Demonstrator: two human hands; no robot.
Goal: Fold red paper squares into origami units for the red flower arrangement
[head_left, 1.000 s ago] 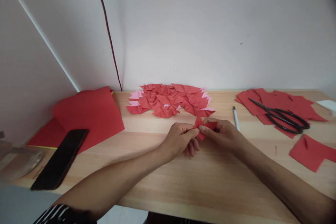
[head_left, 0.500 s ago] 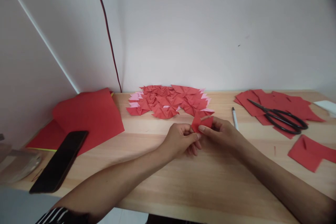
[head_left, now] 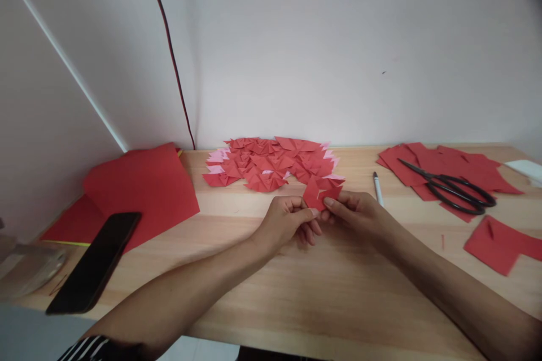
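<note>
A small red piece of folded paper (head_left: 315,194) is held up between my two hands, a little above the wooden table (head_left: 339,293). My left hand (head_left: 292,219) pinches its lower left edge between thumb and forefinger, the other fingers curled loosely below. At its right side my right hand (head_left: 353,208) grips it, thumb on the near face. A slit or gap shows in the paper's middle. Just behind it lies a pile of folded red and pink paper pieces (head_left: 271,163), arranged in overlapping rows near the wall.
Large red sheets (head_left: 144,192) lie at the left, with a black phone (head_left: 95,262) overlapping them. To the right are a marker (head_left: 378,189), stacked red paper pieces (head_left: 457,163), black-handled scissors (head_left: 453,189) on top and cut red paper (head_left: 491,245). A dark cable (head_left: 169,39) hangs along the wall.
The red paper has been spread wider and flatter between my hands, and the gap in its middle now shows. My left hand has shifted slightly left.
</note>
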